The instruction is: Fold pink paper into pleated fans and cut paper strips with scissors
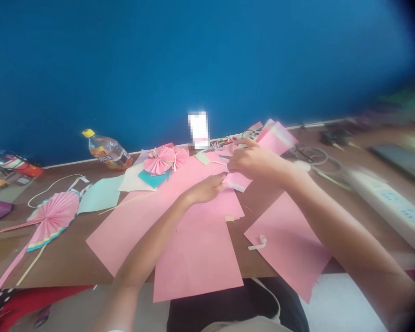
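My left hand (pixel 210 188) pinches a small folded pink paper piece (pixel 241 180) that has a pale edge. Just above it, my right hand (pixel 247 159) is closed around what looks like a pair of scissors (pixel 224 157), whose blades point left; the fingers hide most of them. Under both hands lie large overlapping pink paper sheets (pixel 200 258). Another pink sheet (pixel 290 240) is under my right forearm, with a curled white strip (pixel 262 242) on it. Pleated pink paper rosettes (pixel 159 160) rest on cream and teal paper beyond my left hand.
At the left lies a pleated pink fan (pixel 55 214) with long strips. A yellow-capped bottle (pixel 109 152) leans tilted by the blue wall (pixel 141 69). To the right are a white power strip (pixel 389 205), cables and a dark phone-like slab (pixel 401 161). Pink folded paper (pixel 275 137) stands behind my right hand.
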`<control>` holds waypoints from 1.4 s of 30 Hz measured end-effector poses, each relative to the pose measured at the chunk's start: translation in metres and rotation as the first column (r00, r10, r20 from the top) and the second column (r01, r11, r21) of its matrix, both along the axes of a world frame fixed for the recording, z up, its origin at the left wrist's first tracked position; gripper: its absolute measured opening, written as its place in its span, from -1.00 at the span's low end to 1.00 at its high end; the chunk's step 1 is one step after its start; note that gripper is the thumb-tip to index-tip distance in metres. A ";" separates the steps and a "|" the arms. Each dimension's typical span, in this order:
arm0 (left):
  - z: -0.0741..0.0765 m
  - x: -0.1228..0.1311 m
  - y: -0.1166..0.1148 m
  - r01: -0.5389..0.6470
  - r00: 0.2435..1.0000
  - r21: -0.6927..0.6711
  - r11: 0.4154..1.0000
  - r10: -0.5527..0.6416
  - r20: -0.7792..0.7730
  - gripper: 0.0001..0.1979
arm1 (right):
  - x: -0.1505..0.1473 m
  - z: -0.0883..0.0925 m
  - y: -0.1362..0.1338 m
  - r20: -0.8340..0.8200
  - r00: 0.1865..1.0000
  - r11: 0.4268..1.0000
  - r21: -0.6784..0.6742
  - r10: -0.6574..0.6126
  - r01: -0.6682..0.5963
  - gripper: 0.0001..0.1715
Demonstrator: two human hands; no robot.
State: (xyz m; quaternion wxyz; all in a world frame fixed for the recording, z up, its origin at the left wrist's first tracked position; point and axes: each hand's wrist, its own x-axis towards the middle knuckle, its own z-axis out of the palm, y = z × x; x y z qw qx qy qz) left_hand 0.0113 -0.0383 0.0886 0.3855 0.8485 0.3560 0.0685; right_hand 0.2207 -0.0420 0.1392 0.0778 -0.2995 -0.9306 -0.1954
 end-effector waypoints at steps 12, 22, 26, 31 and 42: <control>-0.004 -0.002 0.004 0.063 0.998 -0.126 0.990 -0.060 0.034 -0.62 | -0.008 -0.011 -0.003 0.034 0.999 0.998 -0.050 0.028 -0.027 -0.55; -0.002 -0.009 0.007 0.017 1.000 -0.101 0.995 -0.020 -0.024 -0.65 | -0.002 -0.010 0.002 0.041 0.997 0.988 -0.138 -0.061 0.066 -0.58; 0.001 -0.021 0.013 0.121 0.993 -0.221 0.968 -0.118 0.026 -0.63 | 0.014 -0.003 0.006 -0.013 0.980 0.969 -0.152 -0.199 0.194 -0.63; 0.009 -0.036 0.024 0.257 0.966 -0.392 0.883 -0.221 0.136 -0.57 | 0.028 0.009 0.009 -0.126 0.972 0.956 -0.244 -0.198 0.163 -0.64; 0.023 -0.073 0.047 0.064 0.992 -0.350 0.935 -0.097 -0.077 -0.55 | 0.045 0.011 0.016 -0.259 0.921 0.870 -0.472 -0.290 0.141 -0.64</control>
